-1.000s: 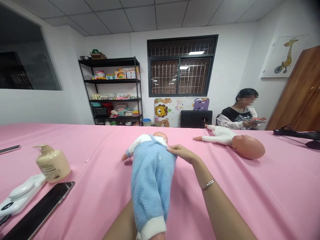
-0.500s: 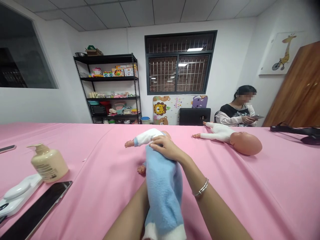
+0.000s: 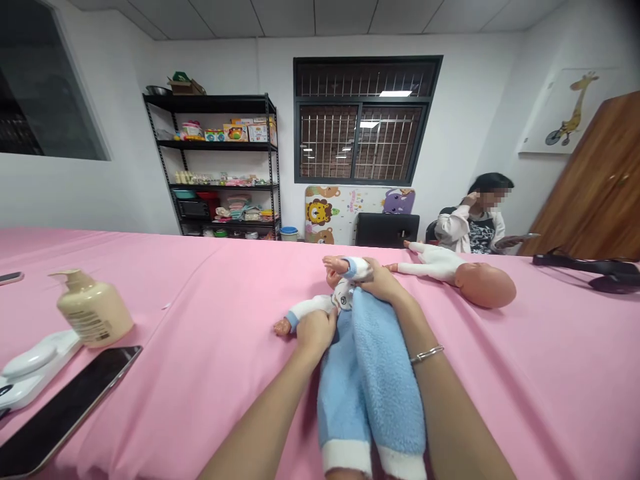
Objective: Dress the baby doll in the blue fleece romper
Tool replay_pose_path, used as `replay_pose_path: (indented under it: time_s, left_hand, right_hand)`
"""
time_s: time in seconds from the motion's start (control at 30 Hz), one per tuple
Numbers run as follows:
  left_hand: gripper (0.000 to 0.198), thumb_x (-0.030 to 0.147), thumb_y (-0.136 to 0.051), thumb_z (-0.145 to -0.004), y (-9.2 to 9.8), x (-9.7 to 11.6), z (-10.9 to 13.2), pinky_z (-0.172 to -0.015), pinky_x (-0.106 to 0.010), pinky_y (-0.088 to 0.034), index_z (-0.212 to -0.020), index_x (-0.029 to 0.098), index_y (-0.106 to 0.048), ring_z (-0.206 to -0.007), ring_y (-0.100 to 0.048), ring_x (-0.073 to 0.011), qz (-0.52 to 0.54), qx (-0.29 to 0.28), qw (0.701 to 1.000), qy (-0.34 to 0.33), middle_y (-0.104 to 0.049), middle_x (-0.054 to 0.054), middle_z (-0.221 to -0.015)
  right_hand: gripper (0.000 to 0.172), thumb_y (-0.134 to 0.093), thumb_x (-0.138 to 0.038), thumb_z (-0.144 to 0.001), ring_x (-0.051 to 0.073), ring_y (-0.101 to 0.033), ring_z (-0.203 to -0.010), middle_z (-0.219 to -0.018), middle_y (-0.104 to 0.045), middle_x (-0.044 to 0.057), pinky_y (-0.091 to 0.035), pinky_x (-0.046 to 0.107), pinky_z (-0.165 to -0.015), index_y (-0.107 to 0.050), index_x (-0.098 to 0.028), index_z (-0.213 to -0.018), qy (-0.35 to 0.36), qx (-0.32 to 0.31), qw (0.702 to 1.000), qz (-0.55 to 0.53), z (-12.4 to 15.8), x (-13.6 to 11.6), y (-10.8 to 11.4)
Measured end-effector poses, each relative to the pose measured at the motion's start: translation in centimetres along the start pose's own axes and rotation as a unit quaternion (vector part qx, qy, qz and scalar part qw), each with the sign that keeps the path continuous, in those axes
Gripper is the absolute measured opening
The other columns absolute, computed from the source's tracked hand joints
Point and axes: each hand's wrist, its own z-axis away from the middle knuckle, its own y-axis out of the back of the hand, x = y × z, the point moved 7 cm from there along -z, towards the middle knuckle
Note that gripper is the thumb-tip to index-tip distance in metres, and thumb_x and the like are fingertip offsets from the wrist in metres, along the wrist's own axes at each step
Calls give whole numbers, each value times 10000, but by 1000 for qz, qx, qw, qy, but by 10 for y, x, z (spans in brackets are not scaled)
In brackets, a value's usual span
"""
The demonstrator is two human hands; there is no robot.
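A baby doll [image 3: 345, 293] in a white top with blue cuffs and fluffy blue trousers [image 3: 385, 373] lies on its back, its feet towards me. My left hand [image 3: 316, 331] is closed on the doll's side at the waist, thumb near the trouser top. On the other side my right hand [image 3: 383, 281] grips the doll's upper body beside its raised arm [image 3: 357, 268]. A silver bangle [image 3: 427, 355] is on my right wrist. The doll's head is mostly hidden behind its raised hand.
A pink cloth [image 3: 200, 400] covers the table. To the left are a pump bottle [image 3: 93, 310], a white device [image 3: 37, 370] and a phone [image 3: 70, 407]. A second doll [image 3: 483, 283] lies at the far right, near black straps [image 3: 590, 267]. Beyond sits a person [image 3: 473, 223].
The doll has turned from its side onto its back and shifted right. My left hand has come into sight at its waist, and my right hand has moved to its other side.
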Motion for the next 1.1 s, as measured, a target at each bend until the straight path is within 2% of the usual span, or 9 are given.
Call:
replay_pose_path:
  time_s: [0.13, 0.27, 0.37, 0.5, 0.6, 0.67, 0.83, 0.97, 1.1]
  left_hand:
    - [444, 475, -369, -867, -7, -8, -15, -926, -367, -378, -937, 158, -672, -1028, -556, -272, 145, 12, 989, -29, -638, -124, -1030]
    - [373, 408, -514, -815, 4, -47, -39, -1019, -311, -312, -1028, 130, -640, -1175, -459, -233, 396, 79, 914, 35, -564, -105, -1187]
    - [412, 325, -521, -816, 16, -69, -49, -1052, -282, -267, -1149, 84, -561, -1233, -400, -196, 446, 111, 885, 72, -469, -112, -1295]
    - [390, 245, -526, -802, 30, -81, -46, -1041, -263, -282, -1159, 89, -532, -1224, -408, -174, 445, 152, 877, 102, -467, -89, -1303]
    - [216, 166, -543, -757, 29, -86, -44, -956, -286, -384, -954, 99, -600, -1076, -537, -202, 435, 158, 878, 122, -613, -77, -1103]
    - [130, 104, -544, -722, 24, -89, -46, -889, -283, -431, -840, 103, -597, -980, -586, -207, 428, 150, 881, 134, -655, -75, -980]
    - [214, 27, -499, -719, 12, -97, -56, -913, -234, -410, -906, 109, -565, -1067, -547, -175, 401, 148, 893, 141, -595, -105, -1131]
    - [310, 6, -459, -730, 13, -96, -57, -962, -269, -371, -1014, 95, -546, -1128, -502, -186, 347, 136, 920, 126, -553, -125, -1193]
    - [276, 62, -479, -744, 19, -72, -36, -957, -342, -374, -996, 100, -584, -1056, -542, -237, 293, 66, 951, 75, -609, -122, -1095]
  right_hand:
    - [730, -674, -375, -636, 266, -532, -1003, -1099, -533, 167, -415, 384, -862, -352, -120, -1240, -113, 10, 991, -65, -3, 39, -10]
    - [817, -678, -540, -592, 282, -551, -955, -1078, -538, 202, -454, 385, -780, -358, -103, -1203, -219, 12, 953, -207, 3, 52, -38]
    - [761, -694, -523, -580, 243, -586, -823, -993, -580, 165, -487, 338, -646, -409, -120, -1159, -239, 4, 935, -264, 6, 49, -57]
    - [471, -550, -467, -734, 160, -597, -660, -899, -613, 74, -506, 282, -550, -487, -169, -1093, -247, 38, 900, -356, 8, 53, -62]
    - [410, -491, -391, -769, 140, -617, -716, -930, -608, 58, -528, 247, -599, -476, -167, -1112, -273, 127, 870, -391, 13, 73, -53]
    - [496, -538, -371, -733, 163, -619, -792, -974, -594, 82, -530, 254, -647, -427, -147, -1161, -304, 201, 853, -373, 20, 90, -44]
    - [745, -615, -395, -670, 308, -532, -1027, -1147, -484, 218, -467, 409, -849, -281, -58, -1244, -388, 363, 809, -253, 49, 122, -23]
    - [679, -624, -278, -649, 286, -476, -1097, -1161, -462, 197, -397, 381, -952, -320, -82, -1223, -378, 415, 808, -180, 61, 129, -10]
    - [637, -593, -218, -639, 269, -466, -1080, -1120, -465, 202, -398, 364, -940, -364, -48, -1209, -364, 423, 817, -143, 70, 130, -6]
